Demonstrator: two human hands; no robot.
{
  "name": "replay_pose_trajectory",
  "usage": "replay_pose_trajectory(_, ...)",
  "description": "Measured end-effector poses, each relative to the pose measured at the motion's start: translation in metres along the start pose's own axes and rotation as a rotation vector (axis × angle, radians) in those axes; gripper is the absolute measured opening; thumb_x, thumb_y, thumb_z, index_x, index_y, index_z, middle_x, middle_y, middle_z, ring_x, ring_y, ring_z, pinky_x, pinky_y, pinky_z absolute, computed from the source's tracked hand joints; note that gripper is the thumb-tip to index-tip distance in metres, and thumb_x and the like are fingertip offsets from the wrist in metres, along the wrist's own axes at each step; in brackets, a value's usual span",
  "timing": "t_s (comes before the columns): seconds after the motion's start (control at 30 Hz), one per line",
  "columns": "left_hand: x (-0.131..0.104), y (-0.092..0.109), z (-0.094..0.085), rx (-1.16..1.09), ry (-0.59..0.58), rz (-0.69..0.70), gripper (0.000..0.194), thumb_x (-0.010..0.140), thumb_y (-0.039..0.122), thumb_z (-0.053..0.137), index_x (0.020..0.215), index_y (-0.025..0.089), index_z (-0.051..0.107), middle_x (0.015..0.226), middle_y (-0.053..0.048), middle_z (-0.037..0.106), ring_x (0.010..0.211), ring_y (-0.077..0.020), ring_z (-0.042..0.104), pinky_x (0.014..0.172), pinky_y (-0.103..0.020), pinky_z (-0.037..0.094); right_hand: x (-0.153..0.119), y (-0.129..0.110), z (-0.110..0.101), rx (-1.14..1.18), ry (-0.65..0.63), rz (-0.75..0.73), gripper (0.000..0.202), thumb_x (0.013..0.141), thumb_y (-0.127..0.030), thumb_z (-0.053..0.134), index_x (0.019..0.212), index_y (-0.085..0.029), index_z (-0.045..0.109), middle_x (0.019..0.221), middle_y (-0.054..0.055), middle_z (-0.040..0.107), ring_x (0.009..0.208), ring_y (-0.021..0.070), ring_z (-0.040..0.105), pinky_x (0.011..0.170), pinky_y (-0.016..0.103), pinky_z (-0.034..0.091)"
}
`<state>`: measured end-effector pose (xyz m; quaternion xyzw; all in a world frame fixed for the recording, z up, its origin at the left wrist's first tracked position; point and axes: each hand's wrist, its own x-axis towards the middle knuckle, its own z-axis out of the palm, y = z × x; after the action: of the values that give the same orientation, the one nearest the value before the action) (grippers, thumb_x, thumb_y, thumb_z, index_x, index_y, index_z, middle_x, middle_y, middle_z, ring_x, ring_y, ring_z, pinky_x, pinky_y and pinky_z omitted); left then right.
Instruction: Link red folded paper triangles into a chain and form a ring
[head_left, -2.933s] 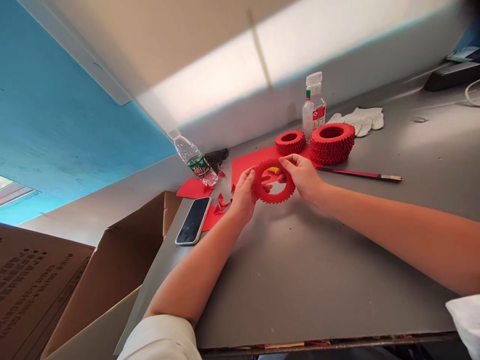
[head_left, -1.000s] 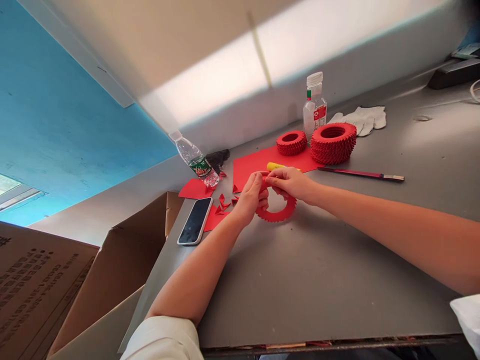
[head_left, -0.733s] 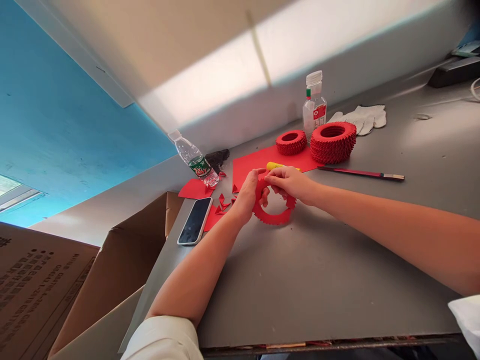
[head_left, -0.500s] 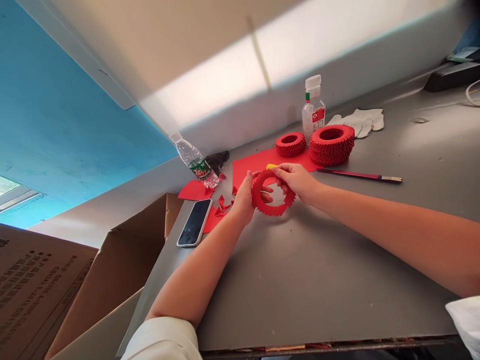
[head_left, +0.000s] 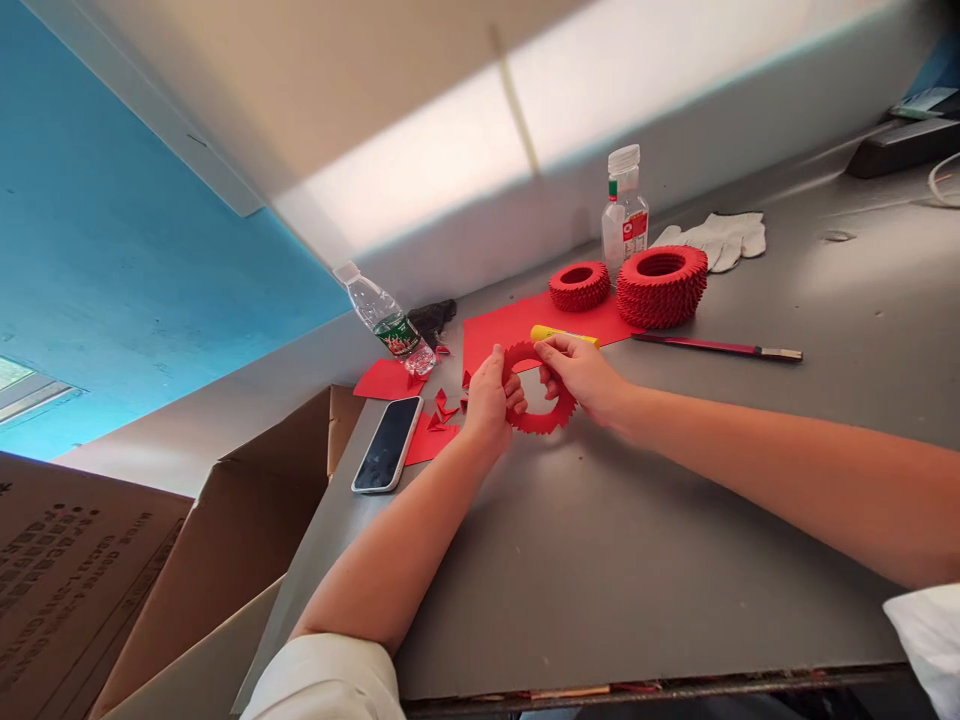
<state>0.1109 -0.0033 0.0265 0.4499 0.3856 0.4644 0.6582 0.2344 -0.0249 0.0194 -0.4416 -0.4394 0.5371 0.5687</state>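
Observation:
A thin red paper ring with a jagged edge (head_left: 546, 418) is held up over the grey table between both hands. My left hand (head_left: 493, 400) grips its left side, fingers curled through the opening. At its upper right, my right hand (head_left: 581, 375) pinches the rim. Just behind the right hand lies a yellow tube (head_left: 544, 333) on a red sheet (head_left: 484, 340). Two thicker red rings, a small one (head_left: 580, 300) and a taller one (head_left: 660, 310), stand farther back. Small folded red pieces (head_left: 444, 408) lie left of my left hand.
A phone (head_left: 386, 445) lies at the table's left, near a leaning bottle (head_left: 394, 330). Clear bottles (head_left: 625, 225), a white glove (head_left: 731, 240) and a dark red stick (head_left: 709, 346) are farther back. Cardboard boxes (head_left: 247, 500) stand left of the table.
The ring has turned and tilted, its visible gap no longer showing at the lower right. My right hand has shifted slightly down and left, uncovering more of the yellow tube.

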Motion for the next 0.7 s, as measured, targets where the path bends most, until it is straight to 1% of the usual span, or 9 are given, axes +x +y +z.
replay_pose_trajectory(0.17,0.006,0.005,-0.002,-0.084,0.126,0.139,0.028,0.082,0.043,0.046,0.070,0.020,0.035,0.047,0.009,0.031,0.036,-0.0043,0.029,0.039,-0.016,0.029,0.002,0.003,-0.002,0.096,0.028,0.033,0.033,0.075,-0.045,0.057,0.098,-0.022,0.051,0.088,0.003,0.059,0.080,0.0128,0.058,0.067,0.025,0.049)
replay_pose_trajectory(0.27,0.011,0.006,-0.008,-0.124,0.214,0.258,0.018,0.086,0.034,0.040,0.076,0.019,0.041,0.054,0.006,0.042,0.044,-0.0059,0.043,0.050,-0.019,0.041,0.001,0.007,-0.001,0.121,-0.154,0.148,0.033,0.069,-0.039,0.065,0.096,-0.021,0.056,0.101,0.006,0.061,0.090,0.0160,0.058,0.072,0.028,0.049)
replay_pose_trajectory(0.33,0.015,0.004,-0.013,-0.089,0.226,0.298,0.011,0.086,0.027,0.037,0.087,0.018,0.045,0.061,0.003,0.049,0.051,-0.0075,0.050,0.057,-0.022,0.044,0.003,0.008,-0.003,0.145,-0.202,0.168,0.026,0.069,-0.031,0.067,0.090,-0.018,0.058,0.100,0.008,0.062,0.090,0.0168,0.059,0.076,0.030,0.049)
replay_pose_trajectory(0.4,0.019,0.002,-0.019,0.040,0.206,0.293,0.018,0.083,0.021,0.039,0.100,0.019,0.045,0.072,-0.001,0.056,0.060,-0.0099,0.056,0.063,-0.024,0.045,0.008,0.005,-0.008,0.128,-0.099,0.106,0.020,0.071,-0.028,0.064,0.087,-0.017,0.059,0.090,0.008,0.065,0.083,0.0161,0.061,0.076,0.031,0.049)
replay_pose_trajectory(0.47,0.021,0.000,-0.024,0.278,0.182,0.325,0.033,0.078,0.014,0.045,0.110,0.021,0.044,0.091,-0.006,0.058,0.076,-0.0132,0.058,0.071,-0.028,0.045,0.014,0.001,-0.017,-0.007,-0.002,-0.003,0.017,0.074,-0.028,0.061,0.086,-0.016,0.059,0.079,0.006,0.066,0.074,0.0148,0.061,0.072,0.030,0.048)
replay_pose_trajectory(0.53,0.019,0.002,-0.025,0.566,0.140,0.476,0.047,0.073,0.010,0.050,0.118,0.024,0.043,0.115,-0.008,0.051,0.096,-0.0171,0.054,0.083,-0.032,0.041,0.019,-0.005,-0.026,-0.267,-0.037,-0.096,0.012,0.075,-0.027,0.059,0.079,-0.016,0.060,0.072,0.005,0.065,0.067,0.0138,0.060,0.066,0.028,0.046)
replay_pose_trajectory(0.6,0.013,0.005,-0.022,0.811,0.031,0.685,0.054,0.072,0.012,0.055,0.122,0.027,0.043,0.130,-0.006,0.042,0.114,-0.0204,0.043,0.095,-0.035,0.032,0.021,-0.010,-0.031,-0.516,-0.119,-0.161,0.010,0.075,-0.026,0.058,0.075,-0.017,0.060,0.067,0.003,0.064,0.063,0.0137,0.058,0.061,0.027,0.043)
replay_pose_trajectory(0.63,0.010,0.007,-0.020,0.885,-0.042,0.749,0.052,0.074,0.014,0.056,0.122,0.028,0.044,0.130,-0.005,0.041,0.118,-0.0213,0.039,0.098,-0.035,0.029,0.020,-0.012,-0.032,-0.605,-0.149,-0.193,0.010,0.075,-0.026,0.056,0.075,-0.017,0.061,0.065,0.002,0.063,0.062,0.0138,0.058,0.059,0.026,0.042)
replay_pose_trajectory(0.7,0.006,0.009,-0.017,0.937,-0.150,0.765,0.040,0.078,0.020,0.054,0.117,0.027,0.050,0.118,-0.006,0.051,0.111,-0.0206,0.045,0.095,-0.032,0.032,0.018,-0.014,-0.029,-0.693,-0.167,-0.258,0.008,0.075,-0.026,0.055,0.076,-0.019,0.060,0.067,0.000,0.063,0.064,0.0142,0.058,0.059,0.026,0.041)
